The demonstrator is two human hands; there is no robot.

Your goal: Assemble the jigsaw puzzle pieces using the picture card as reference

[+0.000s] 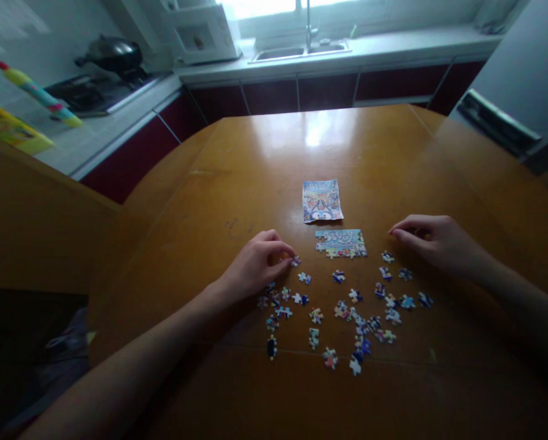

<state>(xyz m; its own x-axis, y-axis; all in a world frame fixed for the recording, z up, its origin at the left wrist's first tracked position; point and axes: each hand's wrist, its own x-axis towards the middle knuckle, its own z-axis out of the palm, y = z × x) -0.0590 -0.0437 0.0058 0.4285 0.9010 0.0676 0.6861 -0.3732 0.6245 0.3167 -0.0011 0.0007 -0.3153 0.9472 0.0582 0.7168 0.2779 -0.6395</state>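
Note:
Between the thumb and forefinger of my left hand [261, 260] is a small puzzle piece [295, 261], just left of the joined part of a jigsaw puzzle [341, 243]. That part is a pale blue strip with lettering and a jagged lower and left edge. My right hand [427, 238] hovers to its right, thumb and fingertips pinched together; whether anything sits in them I cannot make out. Above the strip lies a creased picture sheet [322, 200] with a penguin-like face. Many loose puzzle pieces [361, 321] are scattered below both hands, some face down.
The wooden table [164, 244] has a seam [311, 357] running across its near side. Beyond it stand a counter with a sink [301, 52], a microwave [203, 33] and a wok [111, 55] on a stove. A yellow box [12, 125] is at the left.

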